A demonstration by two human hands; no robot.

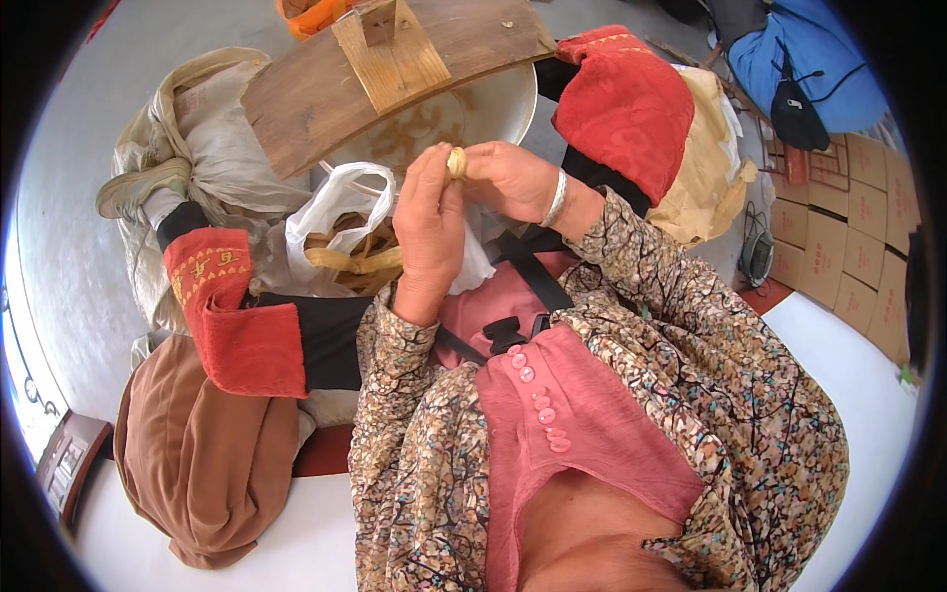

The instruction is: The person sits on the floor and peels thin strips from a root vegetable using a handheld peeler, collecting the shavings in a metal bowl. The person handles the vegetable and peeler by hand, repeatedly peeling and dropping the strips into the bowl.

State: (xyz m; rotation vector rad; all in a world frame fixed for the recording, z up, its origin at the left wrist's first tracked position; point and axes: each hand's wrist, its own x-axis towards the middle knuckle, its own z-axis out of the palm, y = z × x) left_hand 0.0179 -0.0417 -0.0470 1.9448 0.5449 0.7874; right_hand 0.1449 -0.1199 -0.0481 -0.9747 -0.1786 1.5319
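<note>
Above the lap, both hands meet at a small pale-yellow bundle (pixel 456 163), which looks like a strip wound or knotted on itself. My left hand (pixel 430 214) grips it from the left with raised fingertips. From the right, the thumb and fingers of my right hand (pixel 510 177) pinch it; a silver bracelet circles that wrist. Just left of the hands, a white plastic bag (pixel 348 181) sits with its mouth spread, holding brownish flat strips (pixel 362 229). One longer yellowish strip (pixel 355 260) lies across the front of the bag.
A wooden board (pixel 296 118) with a block fixed on it spans a pale basin (pixel 529 103) holding brown scraps. Red towels (pixel 621 111) cover both knees. Sacks (pixel 222 111) stand left, brown cloth (pixel 207 444) lower left, cardboard boxes (pixel 825 251) at right.
</note>
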